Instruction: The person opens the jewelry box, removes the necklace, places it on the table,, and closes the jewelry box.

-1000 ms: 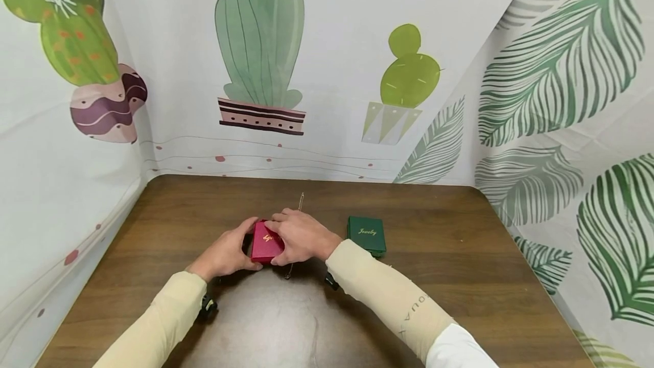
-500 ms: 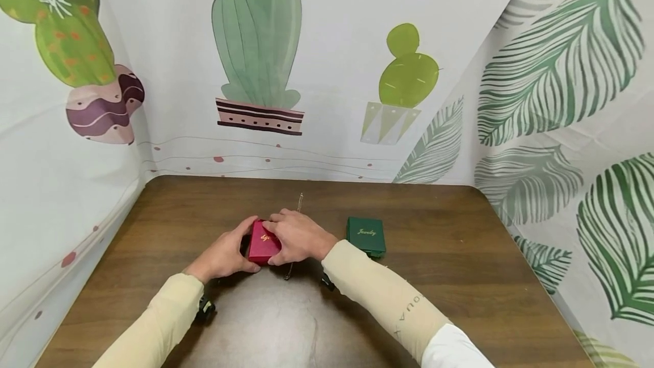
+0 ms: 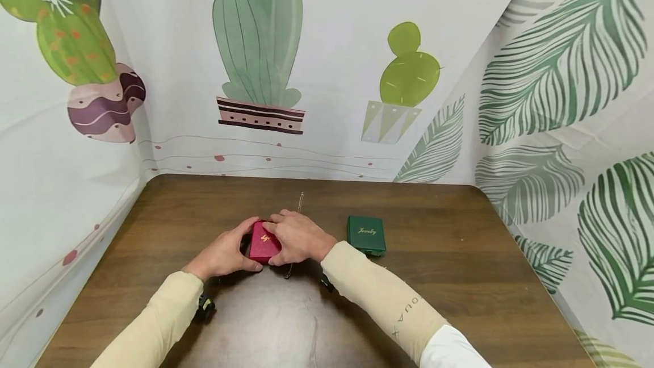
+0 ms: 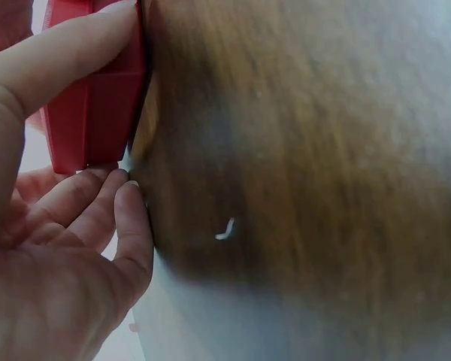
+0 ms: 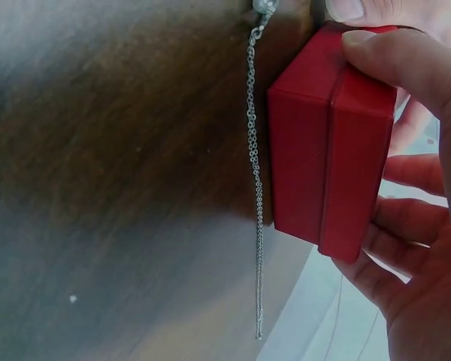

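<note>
A red jewelry box [image 3: 264, 243] with gold lettering sits on the wooden table, its lid closed down to a thin seam in the right wrist view. My left hand [image 3: 225, 253] holds its left side, thumb [image 4: 68, 56] at the near end and fingers at the far end. From the right, my right hand [image 3: 300, 237] grips the lid, its thumb on the near edge and fingers reaching over the far part. Close beside the box, partly under the right hand in the head view, a thin chain necklace [image 5: 253, 143] lies stretched out on the table.
A green jewelry box [image 3: 367, 234] marked "Jewelry" lies closed to the right of my right hand. The table [image 3: 444, 277] ends at the back against a white cloth [image 3: 337, 72] printed with cacti and leaves. More cloth hangs along both sides.
Both hands keep their hold on the red box. It shifts very slightly left between the first frame and the later ones, with the lid staying closed.
</note>
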Tool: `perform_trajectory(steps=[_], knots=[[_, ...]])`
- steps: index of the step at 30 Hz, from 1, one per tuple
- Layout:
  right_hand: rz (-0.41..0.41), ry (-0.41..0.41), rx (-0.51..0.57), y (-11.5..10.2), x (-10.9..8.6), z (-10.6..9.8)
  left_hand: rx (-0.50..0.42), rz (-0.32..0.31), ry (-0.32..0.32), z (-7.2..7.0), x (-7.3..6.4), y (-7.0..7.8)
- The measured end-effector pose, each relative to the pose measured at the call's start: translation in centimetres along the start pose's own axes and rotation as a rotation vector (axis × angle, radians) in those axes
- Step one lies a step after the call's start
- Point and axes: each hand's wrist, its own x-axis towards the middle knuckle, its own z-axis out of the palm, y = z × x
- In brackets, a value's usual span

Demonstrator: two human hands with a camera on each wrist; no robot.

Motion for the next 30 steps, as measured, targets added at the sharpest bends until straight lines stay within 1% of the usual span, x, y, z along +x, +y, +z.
perform_trajectory(steps=[6,13,18,20,23,25,30], knots=[[0.010,-0.007,0.001,0.1,0.1,0.4,0.001,-0.013,-0.007,0.0,0.3,-0.1],[0.032,-0.012,0.015,0.1,-0.1,0.8,0.024,-0.020,-0.019,0.2,0.7,-0.2],[0.024,-0.002,0.007,0.0,-0.3,1.1,0.010,-0.021,-0.044,0.4,0.6,0.0],[0.015,0.002,-0.005,0.0,-0.3,1.0,-0.002,-0.011,-0.051,0.3,0.6,0.0],[0.013,-0.001,-0.017,0.0,-0.3,0.9,-0.003,0.019,-0.051,0.2,0.4,0.0],[0.019,-0.013,-0.014,-0.1,-0.4,0.7,0.012,0.043,-0.045,0.1,0.4,0.0],[0.027,-0.022,-0.005,-0.1,-0.4,0.8,0.039,0.063,-0.034,0.1,0.6,-0.2]])
